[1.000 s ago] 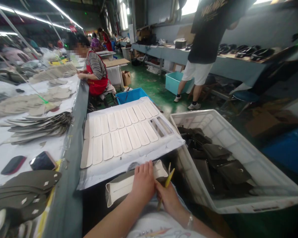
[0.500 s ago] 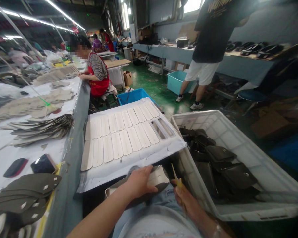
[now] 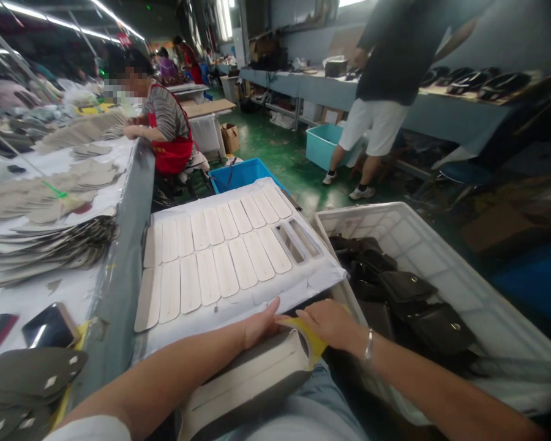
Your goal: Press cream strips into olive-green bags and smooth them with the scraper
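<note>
A folded grey piece with a white lining (image 3: 248,380) lies across my lap. My left hand (image 3: 259,324) grips its far end, thumb stretched toward the right hand. My right hand (image 3: 333,324), with a bracelet on the wrist, is closed over a yellow tool (image 3: 311,340) that curves across that same end of the piece. Both hands sit at the near edge of a white sheet (image 3: 257,300) that carries two rows of white strips (image 3: 224,257).
At the right stands a white crate (image 3: 441,269) with dark bags (image 3: 408,306) in it. A long table (image 3: 50,288) at the left holds stacked grey insoles and a phone (image 3: 50,324). A seated person (image 3: 165,128) works further along it; another person stands at the far bench.
Both hands have moved forward to the sheet's near edge. My right hand came in from the lower right onto the piece's end, bringing the yellow tool. The piece now lies lower across my lap.
</note>
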A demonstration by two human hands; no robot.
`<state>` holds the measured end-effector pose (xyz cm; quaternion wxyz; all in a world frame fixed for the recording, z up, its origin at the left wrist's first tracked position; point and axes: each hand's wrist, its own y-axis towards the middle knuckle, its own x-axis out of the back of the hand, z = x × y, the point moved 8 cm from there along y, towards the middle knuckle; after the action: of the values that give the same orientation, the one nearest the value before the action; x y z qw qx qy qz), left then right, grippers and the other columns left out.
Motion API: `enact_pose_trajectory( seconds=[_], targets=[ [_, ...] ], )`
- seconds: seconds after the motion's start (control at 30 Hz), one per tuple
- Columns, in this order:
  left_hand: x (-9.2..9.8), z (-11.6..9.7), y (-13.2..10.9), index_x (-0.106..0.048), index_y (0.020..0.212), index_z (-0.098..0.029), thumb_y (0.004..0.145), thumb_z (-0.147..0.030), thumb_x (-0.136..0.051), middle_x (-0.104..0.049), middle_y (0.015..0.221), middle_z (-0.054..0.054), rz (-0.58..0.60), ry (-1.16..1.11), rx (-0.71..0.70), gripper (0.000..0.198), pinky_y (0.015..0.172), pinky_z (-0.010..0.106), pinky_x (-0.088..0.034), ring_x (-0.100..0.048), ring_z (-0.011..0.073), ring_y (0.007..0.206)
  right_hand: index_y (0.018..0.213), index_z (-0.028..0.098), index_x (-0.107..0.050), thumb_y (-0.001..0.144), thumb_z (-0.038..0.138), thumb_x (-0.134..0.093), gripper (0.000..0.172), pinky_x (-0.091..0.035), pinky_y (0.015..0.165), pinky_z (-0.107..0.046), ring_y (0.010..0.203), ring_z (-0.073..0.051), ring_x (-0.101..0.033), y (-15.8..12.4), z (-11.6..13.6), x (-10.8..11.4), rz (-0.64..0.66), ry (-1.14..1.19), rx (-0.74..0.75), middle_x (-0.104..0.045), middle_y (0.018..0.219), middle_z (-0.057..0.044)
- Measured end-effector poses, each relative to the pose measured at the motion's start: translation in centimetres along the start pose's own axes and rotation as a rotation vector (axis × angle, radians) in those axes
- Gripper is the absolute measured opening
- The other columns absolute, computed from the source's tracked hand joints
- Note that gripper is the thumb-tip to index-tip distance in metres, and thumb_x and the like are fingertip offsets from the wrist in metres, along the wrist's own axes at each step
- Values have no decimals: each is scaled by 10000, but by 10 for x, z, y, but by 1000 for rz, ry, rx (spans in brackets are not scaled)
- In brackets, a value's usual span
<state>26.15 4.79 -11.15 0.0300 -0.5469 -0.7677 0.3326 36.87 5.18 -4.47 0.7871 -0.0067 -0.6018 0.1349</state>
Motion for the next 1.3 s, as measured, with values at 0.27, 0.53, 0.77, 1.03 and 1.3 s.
enact_pose_trajectory(
  seconds=[0.27,0.53,0.77,1.03,1.3],
  targets=[
    [18,-1,-15,-625,1058,-212,781,-736,-99,-675,949,43,-231,218,199,793,894,379,-389,-585,246,947,705,159,-675,918,420,-252,542,-344,616,-304,677,-207,-615,33,26,3,97,-201,401,-686,702,-105],
    [22,-13,-19,-669,951,-189,793,-719,-182,-662,1012,45,-288,515,166,736,936,344,-365,-557,247,1000,689,162,-661,907,380,-276,493,-357,610,-320,654,-211,-612,28,24,-1,125,-149,388,-679,693,-96],
    [6,-10,-9,-631,1024,-146,836,-670,-195,-646,1042,46,-104,504,26,707,939,308,-380,-549,215,1008,732,158,-656,929,368,-266,485,-359,682,-334,701,-202,-588,16,22,-10,146,-36,351,-680,740,-107],
    [-16,-29,-9,-503,1201,-174,901,-550,-212,-583,1169,60,-15,691,-71,562,972,322,-359,-524,200,1075,692,162,-656,923,369,-267,498,-356,620,-330,673,-217,-607,5,20,-13,110,-50,362,-682,711,-101],
    [-25,-45,-11,-510,1157,-223,912,-483,-239,-613,1093,54,-178,955,-70,449,873,332,-415,-574,220,989,701,156,-672,922,397,-240,542,-363,619,-329,660,-228,-621,-4,13,-16,99,-45,274,-681,703,-121]
  ],
)
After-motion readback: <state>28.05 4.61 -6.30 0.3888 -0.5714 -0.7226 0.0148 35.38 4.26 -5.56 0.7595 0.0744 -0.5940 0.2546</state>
